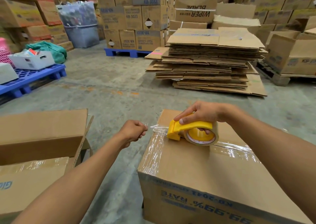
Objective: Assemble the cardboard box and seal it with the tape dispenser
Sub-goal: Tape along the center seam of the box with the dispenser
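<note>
A closed cardboard box (196,176) with blue print stands in front of me at the lower right. Clear tape runs along its top seam and down its left end. My right hand (203,114) grips the yellow tape dispenser (189,129), which rests on the box top near the left edge with a roll of clear tape in it. My left hand (135,131) is just left of the box, fingers pinched on the free end of the clear tape strip (156,126) stretched from the dispenser.
Another cardboard box (39,135) with raised flaps stands at the left, a taped one below it. A stack of flattened cartons (210,61) lies ahead on the concrete floor. Blue pallets (30,77) with bins sit far left. Stacked cartons line the back.
</note>
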Tool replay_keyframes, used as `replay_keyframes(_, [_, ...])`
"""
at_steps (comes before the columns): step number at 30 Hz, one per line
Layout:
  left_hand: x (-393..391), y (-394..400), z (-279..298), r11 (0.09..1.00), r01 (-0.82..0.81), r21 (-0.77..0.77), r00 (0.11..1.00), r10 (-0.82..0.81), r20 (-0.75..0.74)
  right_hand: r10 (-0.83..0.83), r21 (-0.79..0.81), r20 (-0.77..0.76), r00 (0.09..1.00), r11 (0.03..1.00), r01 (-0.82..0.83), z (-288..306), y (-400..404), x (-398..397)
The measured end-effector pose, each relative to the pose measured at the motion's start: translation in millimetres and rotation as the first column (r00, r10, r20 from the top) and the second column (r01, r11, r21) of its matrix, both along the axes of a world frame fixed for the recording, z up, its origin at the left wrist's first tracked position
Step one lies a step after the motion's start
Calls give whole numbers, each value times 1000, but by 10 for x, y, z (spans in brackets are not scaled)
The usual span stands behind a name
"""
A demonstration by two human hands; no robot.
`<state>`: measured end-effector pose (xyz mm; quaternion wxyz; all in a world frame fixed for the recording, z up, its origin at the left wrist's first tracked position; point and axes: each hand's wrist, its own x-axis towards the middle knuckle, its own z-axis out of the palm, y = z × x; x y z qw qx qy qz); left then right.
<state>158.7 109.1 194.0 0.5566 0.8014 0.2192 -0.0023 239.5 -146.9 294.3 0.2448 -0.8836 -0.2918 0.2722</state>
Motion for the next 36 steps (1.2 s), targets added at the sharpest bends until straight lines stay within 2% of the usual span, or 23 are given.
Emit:
replay_keyframes(8, [9, -5, -182, 990, -23, -139, 998, 13, -69, 27, -18, 14, 1000, 999, -27, -35, 5, 52])
replay_keyframes(13, [-1, -50, -293, 920, -99, -378, 985, 36, -170, 31, -7, 23, 999, 999, -31, -53, 9, 54])
replay_keyframes(19, [-12, -137, -402, 878, -105, -468, 994, 96, -43, 53, -28, 32, 998, 998, -52, -41, 32, 22])
replay_keyframes(22, [-1, -177, -433, 841, -127, -526, 979, 191, 68, 50, -28, 36, 998, 998, -49, -34, 40, 8])
replay_keyframes(25, [-30, -231, -462, 853, -155, -498, 944, 277, 180, 54, -33, 34, 998, 998, -53, -26, 34, -10])
replay_keyframes(28, [-55, -291, -475, 899, -197, -391, 934, 294, 205, 46, -35, 37, 998, 998, -44, -24, 24, -19])
replay_keyframes(30, [-49, -294, -450, 903, -203, -379, 943, 284, 172, 38, -34, 34, 999, 999, -37, -24, 21, -24])
replay_keyframes(36, [-64, -288, -406, 856, -213, -470, 968, 251, 19, 29, -20, 24, 999, 999, -29, -14, 24, -41])
